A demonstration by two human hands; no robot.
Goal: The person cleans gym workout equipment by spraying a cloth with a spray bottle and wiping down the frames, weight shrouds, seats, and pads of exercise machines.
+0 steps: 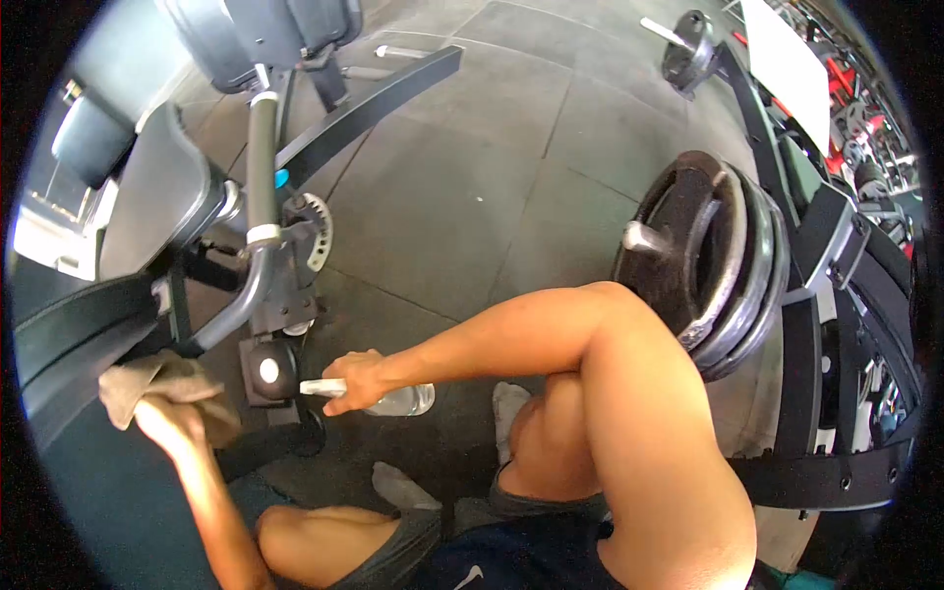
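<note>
My left hand (169,423) is closed around a brownish cloth (143,382), close beside the padded frame of an exercise machine (187,202). Folds of cloth hide most of the fingers. In my right hand (360,380) is a clear spray bottle (405,401) with a white spray head, its nozzle pointing left. The bottle lies tilted nearly sideways, with the fingers wrapped around its neck. Just left of the nozzle is the machine's black rounded end piece (272,371) with a white round mark on it.
Weight plates (703,261) are stacked on a peg at right, and another plate (688,51) sits farther back on a dark rack frame (801,383). Grey mat flooring (462,197) runs between. A grey-green grip bar (262,162) rises from the machine.
</note>
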